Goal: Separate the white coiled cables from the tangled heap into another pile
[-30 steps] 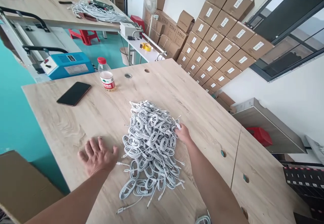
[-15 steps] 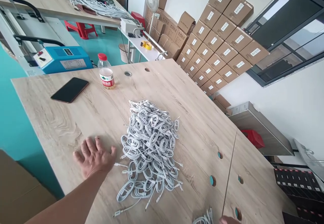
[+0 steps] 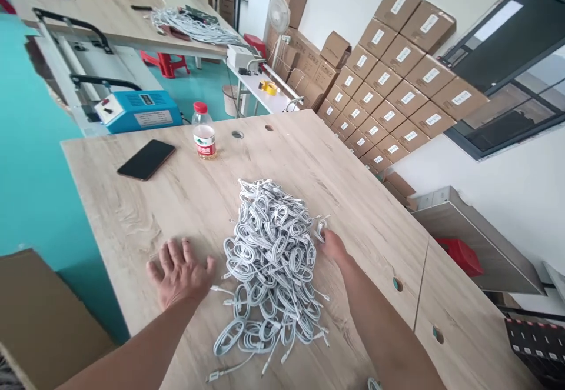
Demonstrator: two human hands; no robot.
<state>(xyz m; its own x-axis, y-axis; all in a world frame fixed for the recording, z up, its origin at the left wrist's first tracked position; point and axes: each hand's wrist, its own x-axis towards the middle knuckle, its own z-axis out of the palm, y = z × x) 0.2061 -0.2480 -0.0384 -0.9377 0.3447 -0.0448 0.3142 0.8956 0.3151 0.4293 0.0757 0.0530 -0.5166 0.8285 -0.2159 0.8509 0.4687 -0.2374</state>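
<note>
A big heap of coiled white charging cables (image 3: 269, 260) lies on the wooden table, with several plug ends poking out at its near side. My left hand (image 3: 180, 272) rests flat on the tabletop to the left of the heap, fingers spread and holding nothing. At the heap's right edge, my right hand (image 3: 333, 247) is closed on one coiled cable (image 3: 321, 229), which sits slightly apart from the others. The fingertips are partly hidden. Below my right forearm, part of another coiled cable (image 3: 373, 384) shows at the bottom edge.
A phone (image 3: 147, 159) and a red-capped bottle (image 3: 204, 131) stand toward the table's far left. Round holes, one of them (image 3: 398, 284), pierce the wooden table (image 3: 362, 219). A blue machine (image 3: 139, 110) is beyond the far edge; stacked cartons (image 3: 388, 84) line the wall.
My right hand has come up from the bottom edge to the heap's right side and taken hold of a coiled cable there. My left hand stays flat on the table. The view has shifted slightly.
</note>
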